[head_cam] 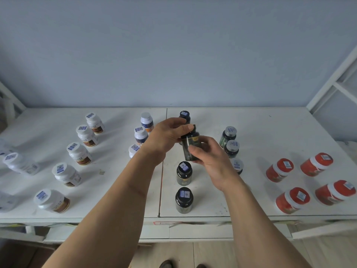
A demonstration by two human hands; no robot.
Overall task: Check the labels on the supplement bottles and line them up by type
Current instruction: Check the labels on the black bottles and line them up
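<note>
Hands meet over the middle of the white table (pixel 251 132), both closed on one dark bottle (pixel 190 144) lifted clear of the surface. The left hand (pixel 166 136) curls its fingers and thumb round the cap end at the top; the right hand (pixel 208 157) wraps the lower body, thumb lying across the front label.

Judged from this, the step in hand is reading the label before placing the bottle. To do it well, the right thumb should slide off the printed panel and the bottle should turn so the gold mark faces the eyes, while the left hand steadies the cap rather than twisting it.

Its likely home is the dark-capped column (pixel 184 172) running from 12 o'clock down to 6 o'clock below the hands; a gap seems to lie just under the held bottle. White jars (pixel 79 153) line up toward 9 o'clock, red jars (pixel 280 170) group at 3 o'clock, and grey-capped dark bottles (pixel 229 135) stand just right of centre, near enough to mistake. Set it down upright, sticker on top, without nudging its neighbours.
</note>
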